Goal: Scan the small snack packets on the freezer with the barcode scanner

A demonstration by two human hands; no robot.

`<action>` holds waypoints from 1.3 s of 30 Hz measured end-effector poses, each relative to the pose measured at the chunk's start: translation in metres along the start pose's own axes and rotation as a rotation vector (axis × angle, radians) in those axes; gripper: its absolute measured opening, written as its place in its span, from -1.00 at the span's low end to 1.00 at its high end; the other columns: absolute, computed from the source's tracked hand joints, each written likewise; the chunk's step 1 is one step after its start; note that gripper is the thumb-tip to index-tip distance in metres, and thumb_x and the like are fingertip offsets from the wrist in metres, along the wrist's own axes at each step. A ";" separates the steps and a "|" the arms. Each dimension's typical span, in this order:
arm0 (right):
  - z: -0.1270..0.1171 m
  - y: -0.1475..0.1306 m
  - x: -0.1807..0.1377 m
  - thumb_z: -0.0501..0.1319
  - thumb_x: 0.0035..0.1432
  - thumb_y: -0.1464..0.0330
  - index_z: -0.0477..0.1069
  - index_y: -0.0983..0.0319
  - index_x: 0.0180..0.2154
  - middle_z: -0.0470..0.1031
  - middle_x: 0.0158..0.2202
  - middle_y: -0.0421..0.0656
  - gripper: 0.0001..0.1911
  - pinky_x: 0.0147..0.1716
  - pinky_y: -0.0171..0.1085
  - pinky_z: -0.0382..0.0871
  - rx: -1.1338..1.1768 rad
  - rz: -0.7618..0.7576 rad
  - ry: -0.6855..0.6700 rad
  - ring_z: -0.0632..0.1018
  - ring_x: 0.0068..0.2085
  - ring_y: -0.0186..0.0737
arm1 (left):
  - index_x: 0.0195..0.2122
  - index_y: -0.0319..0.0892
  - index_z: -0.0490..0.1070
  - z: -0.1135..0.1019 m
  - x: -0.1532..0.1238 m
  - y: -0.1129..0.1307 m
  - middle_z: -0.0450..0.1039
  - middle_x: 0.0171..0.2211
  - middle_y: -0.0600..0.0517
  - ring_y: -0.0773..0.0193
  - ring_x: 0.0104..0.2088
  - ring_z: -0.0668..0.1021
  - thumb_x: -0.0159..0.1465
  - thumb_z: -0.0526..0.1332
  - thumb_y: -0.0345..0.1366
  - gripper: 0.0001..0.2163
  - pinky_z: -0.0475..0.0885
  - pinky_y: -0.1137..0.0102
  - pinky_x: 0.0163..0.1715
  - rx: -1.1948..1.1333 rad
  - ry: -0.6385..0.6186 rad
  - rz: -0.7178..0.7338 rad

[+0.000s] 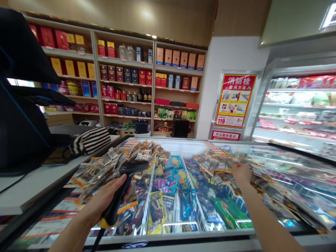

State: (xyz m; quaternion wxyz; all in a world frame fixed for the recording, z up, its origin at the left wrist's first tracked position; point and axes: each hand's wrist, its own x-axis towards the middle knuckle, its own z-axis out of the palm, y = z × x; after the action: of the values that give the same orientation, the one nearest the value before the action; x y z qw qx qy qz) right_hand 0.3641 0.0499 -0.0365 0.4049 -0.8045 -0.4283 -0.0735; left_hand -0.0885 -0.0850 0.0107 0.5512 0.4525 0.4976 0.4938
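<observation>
My left hand [103, 201] is wrapped round the handle of a black barcode scanner [126, 182] with a yellow base and a cable. The scanner's head points at a heap of small clear snack packets [105, 164] lying on the glass lid of a chest freezer [181, 238]. My right hand [240, 173] reaches out over a second heap of packets [217, 162] on the lid, its fingers down on them. Whether it grips one I cannot make out. Ice cream packs [168, 196] show inside, under the glass.
A checkout counter [28, 185] with a black screen [18, 105] and a striped bag [90, 140] lies at the left. Shelves of boxed goods [126, 77] fill the back wall. A red poster [234, 101] hangs beside an open refrigerated display case [299, 112] on the right.
</observation>
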 end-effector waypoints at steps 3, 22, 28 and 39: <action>-0.001 -0.021 -0.016 0.00 -0.11 0.26 0.31 0.36 -0.18 0.36 -0.23 0.13 -0.56 -0.34 -0.14 0.20 -0.046 -0.009 0.085 0.36 -0.21 0.03 | -0.57 -0.26 0.32 -0.008 -0.002 -0.002 0.35 -0.67 0.04 0.42 -0.67 0.33 0.03 0.06 -0.08 -0.70 0.26 0.54 -0.67 -0.018 0.048 -0.021; 0.091 -0.250 -0.224 0.00 -0.08 0.15 0.34 0.21 -0.73 0.36 -0.71 -0.21 -0.62 -0.67 -0.40 0.02 0.351 -0.507 -0.619 0.34 -0.62 -0.36 | -0.55 -0.28 0.36 -0.064 -0.027 -0.007 0.38 -0.64 0.02 0.41 -0.65 0.37 -0.02 0.12 -0.09 -0.70 0.31 0.54 -0.64 -0.060 0.228 -0.036; 0.086 -0.221 -0.205 0.05 -0.11 0.31 0.37 0.23 -0.63 0.41 -0.63 -0.22 -0.79 -0.57 -0.42 0.15 0.499 -0.506 -0.613 0.39 -0.54 -0.35 | -0.58 -0.27 0.33 -0.051 -0.024 -0.009 0.35 -0.66 0.04 0.42 -0.67 0.36 0.00 0.10 -0.09 -0.71 0.28 0.53 -0.65 -0.046 0.167 -0.032; 0.084 -0.186 -0.180 -0.01 -0.10 0.35 0.43 0.21 -0.44 0.47 -0.53 -0.23 -0.75 -0.51 -0.38 0.24 0.614 -0.391 -0.685 0.45 -0.46 -0.29 | -0.63 -0.26 0.30 0.000 -0.011 -0.006 0.33 -0.66 0.04 0.42 -0.67 0.33 0.01 0.07 -0.06 -0.67 0.25 0.51 -0.64 -0.032 0.067 -0.008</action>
State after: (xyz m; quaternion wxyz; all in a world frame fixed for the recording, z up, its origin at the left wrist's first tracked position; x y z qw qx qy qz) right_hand 0.0936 0.0537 -0.0663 0.4377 -0.5308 -0.6814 0.2497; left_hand -0.0883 -0.0965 0.0057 0.5433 0.4250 0.5096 0.5143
